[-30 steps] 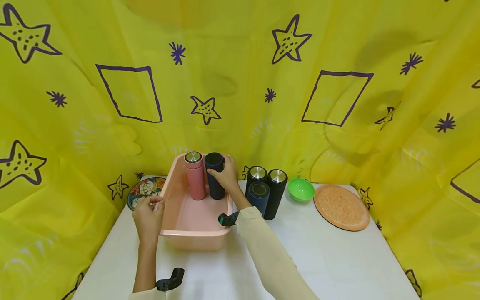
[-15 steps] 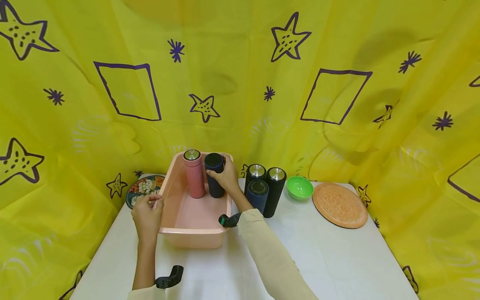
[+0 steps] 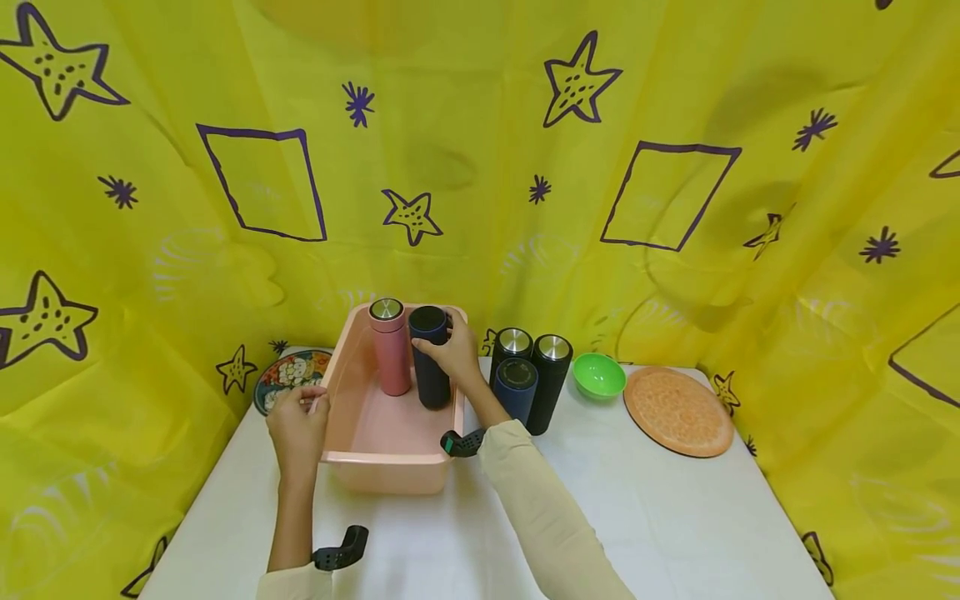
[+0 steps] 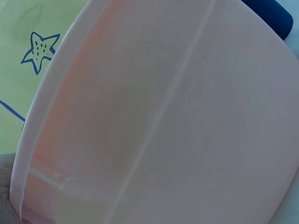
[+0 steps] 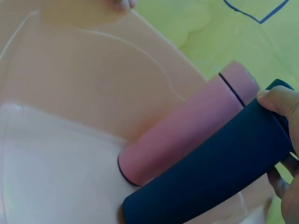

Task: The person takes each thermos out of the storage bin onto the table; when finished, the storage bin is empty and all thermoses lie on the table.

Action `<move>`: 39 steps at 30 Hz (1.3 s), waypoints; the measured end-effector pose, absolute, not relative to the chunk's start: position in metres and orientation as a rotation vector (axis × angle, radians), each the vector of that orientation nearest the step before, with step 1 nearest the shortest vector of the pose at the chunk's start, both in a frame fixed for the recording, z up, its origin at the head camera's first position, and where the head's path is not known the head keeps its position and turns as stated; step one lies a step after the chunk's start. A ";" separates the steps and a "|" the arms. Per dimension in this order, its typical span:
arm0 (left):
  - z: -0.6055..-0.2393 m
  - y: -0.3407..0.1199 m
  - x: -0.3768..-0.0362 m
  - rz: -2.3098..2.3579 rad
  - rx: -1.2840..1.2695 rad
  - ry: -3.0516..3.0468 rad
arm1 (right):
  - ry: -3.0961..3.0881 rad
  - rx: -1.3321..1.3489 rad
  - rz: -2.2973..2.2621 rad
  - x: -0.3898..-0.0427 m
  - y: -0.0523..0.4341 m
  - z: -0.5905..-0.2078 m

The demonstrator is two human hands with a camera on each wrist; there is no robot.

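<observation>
A pink plastic tub (image 3: 386,457) stands on the table, and my left hand (image 3: 297,425) grips its left rim. In the left wrist view only a bit of that hand (image 4: 6,189) shows beside the rim. My right hand (image 3: 459,354) reaches over the tub's right side and holds a dark blue bottle (image 3: 432,379) near its top, thumb on the near side. The right wrist view shows this bottle (image 5: 210,163) beside a pink bottle (image 5: 187,128), its base over the tub floor; whether it touches I cannot tell. The pink bottle (image 3: 392,358) stands upright at the tub's back.
Right of the tub stand two black bottles (image 3: 551,383) with silver lids and a blue bottle (image 3: 515,392). Farther right are a green bowl (image 3: 599,377) and a round orange-brown board (image 3: 678,412). A patterned plate (image 3: 292,373) lies left of the tub. A yellow curtain (image 3: 480,167) hangs behind.
The dark blue bottle's base has shifted slightly toward the front of the tub, in my right hand. My left hand stays on the rim. The head view has shifted slightly.
</observation>
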State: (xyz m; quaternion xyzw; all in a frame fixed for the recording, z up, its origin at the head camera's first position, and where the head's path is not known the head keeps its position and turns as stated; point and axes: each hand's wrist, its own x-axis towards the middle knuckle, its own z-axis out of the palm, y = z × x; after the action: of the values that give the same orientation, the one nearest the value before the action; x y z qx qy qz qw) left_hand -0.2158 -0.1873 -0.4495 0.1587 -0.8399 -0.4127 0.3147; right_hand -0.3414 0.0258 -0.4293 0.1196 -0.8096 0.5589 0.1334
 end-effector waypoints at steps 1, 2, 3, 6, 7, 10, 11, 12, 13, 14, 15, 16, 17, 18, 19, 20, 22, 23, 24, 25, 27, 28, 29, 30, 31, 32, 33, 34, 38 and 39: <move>-0.450 -0.187 -0.216 -1.088 0.417 -2.213 | -2.351 0.349 1.624 -0.340 0.026 -0.427; -0.450 -0.187 -0.215 -1.091 0.416 -2.211 | -2.358 0.350 1.621 -0.339 0.026 -0.425; -0.449 -0.187 -0.215 -1.094 0.414 -2.210 | -2.364 0.350 1.623 -0.338 0.027 -0.423; -0.449 -0.186 -0.214 -1.107 0.413 -2.206 | -2.384 0.354 1.621 -0.334 0.027 -0.415; -0.448 -0.186 -0.214 -1.110 0.415 -2.206 | -2.391 0.359 1.618 -0.333 0.028 -0.412; -0.448 -0.186 -0.214 -1.113 0.423 -2.210 | -2.403 0.372 1.622 -0.330 0.028 -0.405; -0.447 -0.186 -0.214 -1.112 0.424 -2.211 | -2.401 0.380 1.625 -0.330 0.028 -0.404; -0.447 -0.186 -0.214 -1.108 0.425 -2.214 | -2.404 0.385 1.623 -0.329 0.028 -0.402; -0.447 -0.187 -0.215 -1.108 0.425 -2.215 | -2.402 0.389 1.625 -0.329 0.028 -0.401; -0.447 -0.187 -0.215 -1.108 0.425 -2.216 | -2.401 0.395 1.627 -0.328 0.028 -0.399; -0.447 -0.187 -0.215 -1.109 0.426 -2.217 | -2.402 0.399 1.628 -0.327 0.028 -0.398; -0.447 -0.187 -0.215 -1.110 0.427 -2.217 | -2.403 0.403 1.632 -0.327 0.029 -0.397; -0.447 -0.187 -0.215 -1.113 0.429 -2.218 | -2.408 0.406 1.630 -0.326 0.029 -0.396; -0.448 -0.187 -0.215 -1.116 0.432 -2.217 | -2.415 0.407 1.627 -0.325 0.029 -0.394; -0.448 -0.187 -0.215 -1.121 0.433 -2.217 | -2.419 0.406 1.630 -0.324 0.029 -0.393; -0.448 -0.187 -0.215 -1.121 0.436 -2.219 | -2.423 0.408 1.633 -0.323 0.030 -0.392; -0.449 -0.187 -0.215 -1.124 0.438 -2.218 | -2.422 0.417 1.639 -0.322 0.030 -0.389; -0.449 -0.187 -0.215 -1.123 0.438 -2.218 | -2.421 0.421 1.640 -0.321 0.031 -0.387; -0.449 -0.187 -0.216 -1.121 0.436 -2.219 | -2.418 0.425 1.642 -0.320 0.031 -0.385; -0.450 -0.188 -0.216 -1.120 0.434 -2.219 | -2.412 0.433 1.646 -0.320 0.031 -0.384; -0.450 -0.188 -0.216 -1.118 0.428 -2.216 | -2.397 0.451 1.647 -0.319 0.032 -0.381; -0.450 -0.188 -0.216 -1.116 0.425 -2.217 | -2.388 0.460 1.649 -0.319 0.033 -0.380; -0.450 -0.188 -0.216 -1.115 0.423 -2.217 | -2.377 0.472 1.649 -0.319 0.033 -0.378; -0.450 -0.189 -0.216 -1.115 0.421 -2.216 | -2.368 0.481 1.651 -0.319 0.034 -0.376; -0.450 -0.189 -0.217 -1.115 0.421 -2.215 | -2.355 0.492 1.656 -0.318 0.034 -0.373; -0.449 -0.189 -0.217 -1.113 0.424 -2.217 | -2.345 0.501 1.654 -0.318 0.035 -0.371; -0.449 -0.189 -0.217 -1.114 0.428 -2.217 | -2.335 0.510 1.651 -0.317 0.035 -0.368; -0.449 -0.189 -0.217 -1.116 0.431 -2.217 | -2.324 0.516 1.653 -0.316 0.036 -0.365; -0.449 -0.188 -0.217 -1.118 0.445 -2.223 | -2.282 0.553 1.635 -0.312 0.038 -0.355; -0.449 -0.188 -0.217 -1.121 0.445 -2.224 | -2.273 0.566 1.630 -0.311 0.039 -0.353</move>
State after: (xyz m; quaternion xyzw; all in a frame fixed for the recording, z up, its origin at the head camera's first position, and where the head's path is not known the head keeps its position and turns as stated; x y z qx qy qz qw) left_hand -0.2171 -0.1878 -0.4492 0.1679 -0.8382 -0.4225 0.3011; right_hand -0.3108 0.0385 -0.3529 0.1961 -0.7883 0.5653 0.1434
